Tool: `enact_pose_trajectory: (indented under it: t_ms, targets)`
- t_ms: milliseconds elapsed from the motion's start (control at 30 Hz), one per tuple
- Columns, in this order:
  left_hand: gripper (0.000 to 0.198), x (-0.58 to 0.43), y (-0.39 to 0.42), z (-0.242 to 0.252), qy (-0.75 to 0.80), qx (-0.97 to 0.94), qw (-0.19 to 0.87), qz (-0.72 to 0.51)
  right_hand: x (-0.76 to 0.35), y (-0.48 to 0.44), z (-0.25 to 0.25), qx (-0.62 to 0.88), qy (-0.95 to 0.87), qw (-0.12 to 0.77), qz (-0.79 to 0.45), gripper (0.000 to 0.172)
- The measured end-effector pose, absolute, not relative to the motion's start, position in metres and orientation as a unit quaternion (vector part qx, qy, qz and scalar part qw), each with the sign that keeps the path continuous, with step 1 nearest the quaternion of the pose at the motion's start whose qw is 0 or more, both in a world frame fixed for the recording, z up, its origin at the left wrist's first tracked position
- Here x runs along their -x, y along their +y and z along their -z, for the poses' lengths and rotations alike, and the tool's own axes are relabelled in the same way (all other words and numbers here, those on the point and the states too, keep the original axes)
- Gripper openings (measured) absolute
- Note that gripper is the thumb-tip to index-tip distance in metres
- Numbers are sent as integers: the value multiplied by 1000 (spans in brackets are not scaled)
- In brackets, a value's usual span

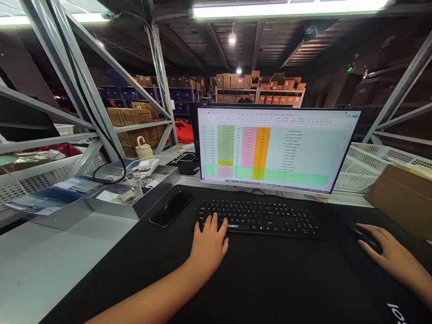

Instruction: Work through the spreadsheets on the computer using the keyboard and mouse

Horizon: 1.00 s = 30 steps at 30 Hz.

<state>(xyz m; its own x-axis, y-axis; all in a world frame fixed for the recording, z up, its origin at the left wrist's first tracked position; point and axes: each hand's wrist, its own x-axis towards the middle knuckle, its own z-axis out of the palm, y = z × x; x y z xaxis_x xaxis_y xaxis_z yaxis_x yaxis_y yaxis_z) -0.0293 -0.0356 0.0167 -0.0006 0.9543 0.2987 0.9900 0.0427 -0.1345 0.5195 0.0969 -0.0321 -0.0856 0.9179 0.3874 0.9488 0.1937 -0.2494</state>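
My left hand (209, 240) rests on the lower left keys of a black keyboard (280, 220), its fingers stretched out and slightly apart. Over at the right, my right hand (391, 249) is curled around a black computer mouse (368, 238) on the black desk mat (276, 279). Behind the keyboard stands a monitor (297, 153) showing a spreadsheet with green, pink and orange columns; its text is too small to read. A dark phone (171, 209) lies face up to the left of the keyboard.
Grey open boxes (135, 209) with small items and a power strip (146, 168) are at the left. A cream lidded cup (144, 148) stands behind them. White baskets (362, 164) and a cardboard box (401, 198) border the right. Metal posts (160, 67) rise behind the desk.
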Motion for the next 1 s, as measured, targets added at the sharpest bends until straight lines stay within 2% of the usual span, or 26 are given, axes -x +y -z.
enact_pose_trajectory:
  t_ms: [400, 1000]
  targets:
    - [54, 30, -35, -17, -695, 700, 157, 38, -518, 96, 29, 655, -724, 212, 47, 61]
    - [54, 31, -34, -13, -695, 699, 160, 44, -526, 103, 38, 654, -714, 244, 53, 63]
